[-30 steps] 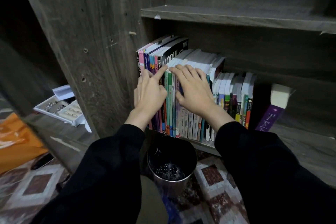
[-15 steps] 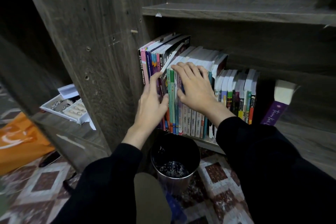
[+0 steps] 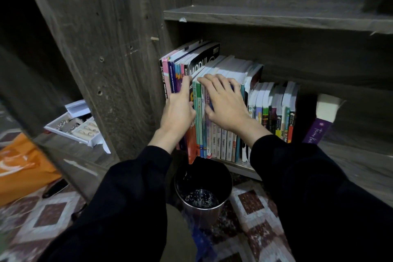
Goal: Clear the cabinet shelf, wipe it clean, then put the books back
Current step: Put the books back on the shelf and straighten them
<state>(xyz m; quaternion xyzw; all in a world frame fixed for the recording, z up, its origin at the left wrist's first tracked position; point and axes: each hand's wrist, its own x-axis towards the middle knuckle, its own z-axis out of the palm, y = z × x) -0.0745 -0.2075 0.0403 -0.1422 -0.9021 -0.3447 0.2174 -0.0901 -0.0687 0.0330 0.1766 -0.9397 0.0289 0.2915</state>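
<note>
The dark wooden shelf [image 3: 357, 164] carried a row of upright books [image 3: 223, 142], packed side by side, with one purple book [image 3: 316, 132] leaning apart at the right.
</note>
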